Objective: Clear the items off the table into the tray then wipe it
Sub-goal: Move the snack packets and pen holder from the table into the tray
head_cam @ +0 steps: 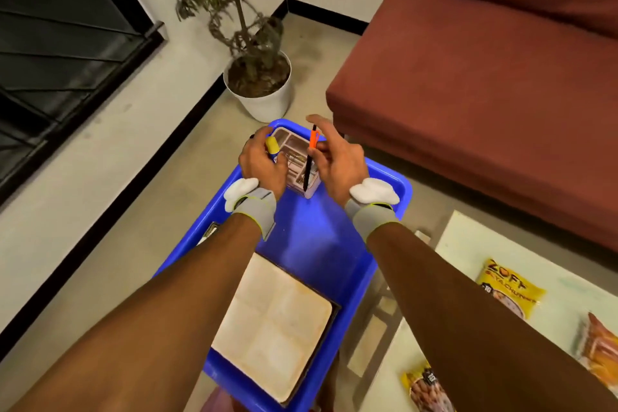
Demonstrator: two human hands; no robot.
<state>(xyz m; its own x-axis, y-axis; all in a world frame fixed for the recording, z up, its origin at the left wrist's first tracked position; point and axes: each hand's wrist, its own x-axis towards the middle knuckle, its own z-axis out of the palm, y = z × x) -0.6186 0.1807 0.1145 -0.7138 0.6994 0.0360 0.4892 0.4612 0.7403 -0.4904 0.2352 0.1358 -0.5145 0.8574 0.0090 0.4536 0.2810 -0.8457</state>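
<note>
Hovering over the pink organizer in the tray. Pinching a pen upright in the right hand, tip straight down at a slot. Gripping a glue stick in the left hand, right alongside. Got snack packets left on the table, off right.

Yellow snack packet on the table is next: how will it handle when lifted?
The yellow snack packet looks like a soft film pouch, so it will probably sag, not stay stiff. It lies flat on the table, so likely light and unlikely to roll. Its glossy film may slip in a loose grip.
</note>
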